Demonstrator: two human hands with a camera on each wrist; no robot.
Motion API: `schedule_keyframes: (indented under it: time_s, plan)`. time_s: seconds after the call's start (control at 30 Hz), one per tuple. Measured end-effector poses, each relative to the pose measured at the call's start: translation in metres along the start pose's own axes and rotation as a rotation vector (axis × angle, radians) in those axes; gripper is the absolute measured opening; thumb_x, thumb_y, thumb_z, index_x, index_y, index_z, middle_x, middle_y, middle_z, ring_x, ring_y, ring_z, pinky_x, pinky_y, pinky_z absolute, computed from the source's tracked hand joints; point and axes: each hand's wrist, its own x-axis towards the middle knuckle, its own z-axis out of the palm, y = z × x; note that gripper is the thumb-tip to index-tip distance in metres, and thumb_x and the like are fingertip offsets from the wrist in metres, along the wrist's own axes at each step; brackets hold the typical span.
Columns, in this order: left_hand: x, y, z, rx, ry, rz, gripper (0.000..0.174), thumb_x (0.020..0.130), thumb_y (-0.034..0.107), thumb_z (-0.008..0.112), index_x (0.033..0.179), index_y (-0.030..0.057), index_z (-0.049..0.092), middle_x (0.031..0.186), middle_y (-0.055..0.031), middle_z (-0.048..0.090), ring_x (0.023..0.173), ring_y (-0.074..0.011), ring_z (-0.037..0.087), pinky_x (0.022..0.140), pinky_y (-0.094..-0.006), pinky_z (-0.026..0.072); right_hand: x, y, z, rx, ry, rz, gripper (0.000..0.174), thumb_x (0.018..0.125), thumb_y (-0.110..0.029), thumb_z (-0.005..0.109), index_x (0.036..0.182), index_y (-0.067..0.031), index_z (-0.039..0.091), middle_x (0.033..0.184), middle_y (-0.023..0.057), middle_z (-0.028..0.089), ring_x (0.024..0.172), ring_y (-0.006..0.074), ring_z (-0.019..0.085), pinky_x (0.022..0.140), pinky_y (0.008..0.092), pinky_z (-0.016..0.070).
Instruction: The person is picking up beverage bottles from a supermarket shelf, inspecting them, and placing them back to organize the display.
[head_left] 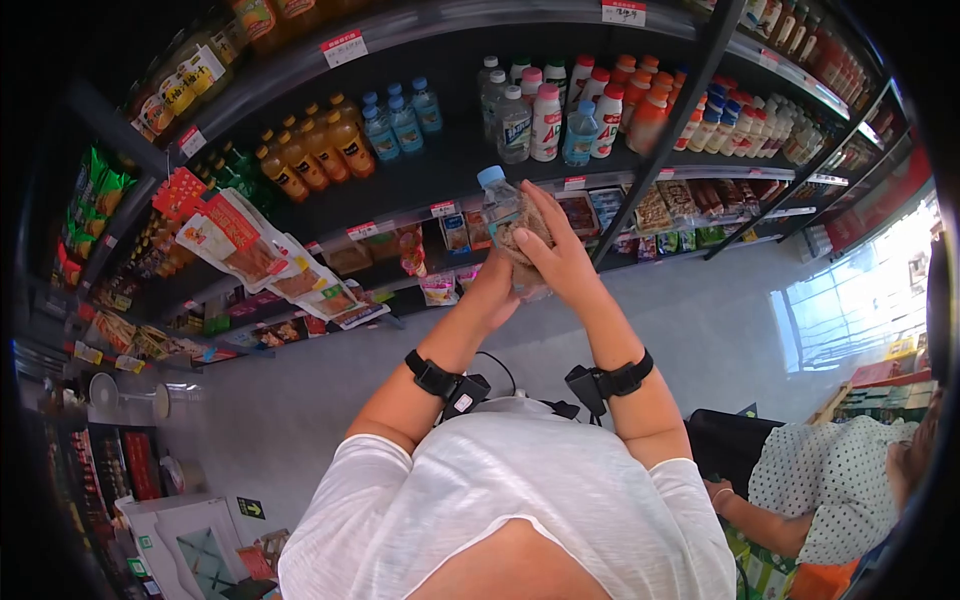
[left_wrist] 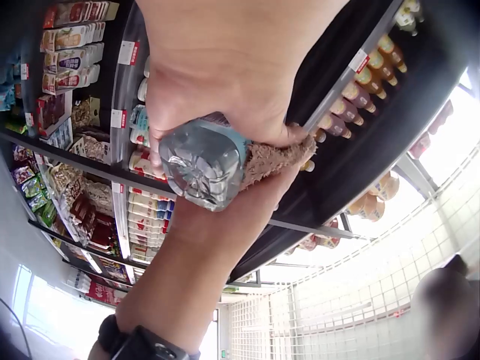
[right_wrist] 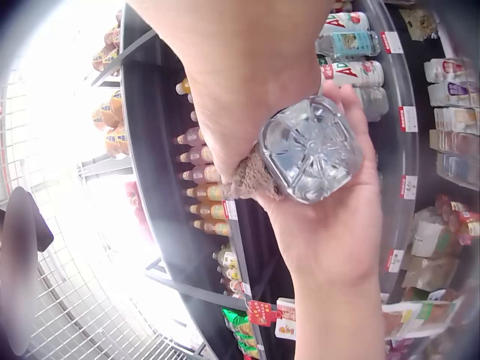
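Observation:
A clear plastic bottle [head_left: 491,204] with a blue cap stands tilted between the two hands in the head view. My left hand [head_left: 492,285] grips its lower part; the right wrist view shows this palm [right_wrist: 330,225] against the bottle's side, near its base [right_wrist: 311,150]. My right hand [head_left: 565,262] holds a brown fluffy cloth [head_left: 522,238] against the bottle, thumb and fingers over the cloth. In the left wrist view the bottle's base [left_wrist: 202,163] faces the camera, with the cloth [left_wrist: 276,160] beside it. Part of the left hand's fingers is hidden.
Shelves with rows of drinks [head_left: 315,150] and white and red bottles [head_left: 546,122] stand ahead. Snack packets [head_left: 255,245] hang at the left of the shelf front. Another person in a dotted top [head_left: 830,470] is at the lower right, by the grey floor [head_left: 690,320].

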Motion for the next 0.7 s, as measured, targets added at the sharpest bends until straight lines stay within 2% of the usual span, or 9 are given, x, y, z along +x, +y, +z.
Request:
schedule_keyframes:
  time_s: [0.03,0.1,0.23,0.3,0.4,0.5,0.6,0.7]
  plan:
    - [0.002,-0.001,-0.002,-0.031,-0.018,0.008,0.066,0.096,0.057,0.043,0.144,0.014,0.029,0.136,-0.005,0.049,0.126,-0.0212,0.05,0.102,-0.0373,0.0435,-0.003,0.001,-0.002,-0.018,-0.041,-0.007,0.051,0.089,-0.02,0.063,0.136,-0.0027,0.05,0.147,0.018,0.038,0.138,0.0311,0.035,0.113,0.0375,0.0264]
    - [0.0,0.001,-0.001,-0.097,-0.004,0.009,0.072,0.092,0.064,0.043,0.143,0.0136,0.033,0.136,-0.0058,0.05,0.126,-0.0212,0.05,0.103,-0.0396,0.0439,-0.017,0.005,-0.009,-0.055,-0.13,-0.022,0.05,0.088,-0.015,0.062,0.135,-0.0033,0.051,0.149,0.0175,0.037,0.14,0.0309,0.033,0.113,0.0384,0.0254]
    - [0.009,-0.004,-0.009,-0.105,0.093,0.093,0.073,0.09,0.067,0.041,0.138,0.0119,0.04,0.131,-0.0097,0.054,0.12,-0.0233,0.055,0.101,-0.0426,0.0464,-0.046,0.016,-0.018,-0.067,-0.179,-0.083,0.048,0.082,0.0,0.055,0.13,-0.0029,0.056,0.145,0.0159,0.043,0.137,0.0297,0.038,0.111,0.0381,0.0297]
    - [0.009,-0.006,-0.017,-0.099,0.148,0.05,0.066,0.092,0.06,0.048,0.136,0.0106,0.04,0.127,-0.0111,0.056,0.115,-0.0242,0.058,0.1,-0.0425,0.0471,-0.058,0.024,-0.023,-0.013,-0.161,-0.093,0.049,0.079,0.005,0.051,0.127,-0.0023,0.058,0.139,0.0149,0.049,0.132,0.029,0.044,0.109,0.0372,0.0341]
    - [0.006,-0.003,-0.013,0.015,0.239,0.024,0.057,0.093,0.043,0.059,0.134,0.0102,0.038,0.122,-0.0125,0.058,0.109,-0.0247,0.062,0.1,-0.0415,0.048,-0.06,0.027,-0.041,0.244,-0.043,0.25,0.046,0.077,0.008,0.048,0.12,-0.0016,0.06,0.128,0.013,0.056,0.121,0.0273,0.052,0.103,0.0355,0.0401]
    - [0.005,0.003,-0.002,0.143,0.24,0.005,0.058,0.09,0.026,0.066,0.136,0.0111,0.034,0.124,-0.0114,0.057,0.111,-0.0236,0.06,0.1,-0.0395,0.0471,-0.045,-0.001,-0.044,0.256,0.206,0.283,0.041,0.076,0.007,0.052,0.115,-0.0011,0.062,0.121,0.0115,0.058,0.114,0.0251,0.055,0.098,0.034,0.0429]
    - [0.007,-0.005,0.004,0.302,0.17,0.072,0.064,0.084,0.017,0.07,0.136,0.009,0.034,0.125,-0.0112,0.053,0.115,-0.0242,0.056,0.099,-0.0394,0.0459,-0.018,-0.02,-0.037,-0.045,0.224,-0.158,0.043,0.073,0.007,0.055,0.115,-0.0006,0.062,0.119,0.0129,0.058,0.116,0.0287,0.054,0.1,0.0357,0.043]
    - [0.023,-0.039,-0.019,0.613,0.135,0.234,0.069,0.08,0.012,0.072,0.137,0.0076,0.034,0.126,-0.0116,0.051,0.117,-0.0249,0.054,0.101,-0.0387,0.0437,0.0,-0.022,-0.027,-0.403,0.026,-0.403,0.043,0.072,0.003,0.058,0.114,-0.0029,0.062,0.114,0.0123,0.061,0.118,0.0322,0.053,0.106,0.0423,0.0396]
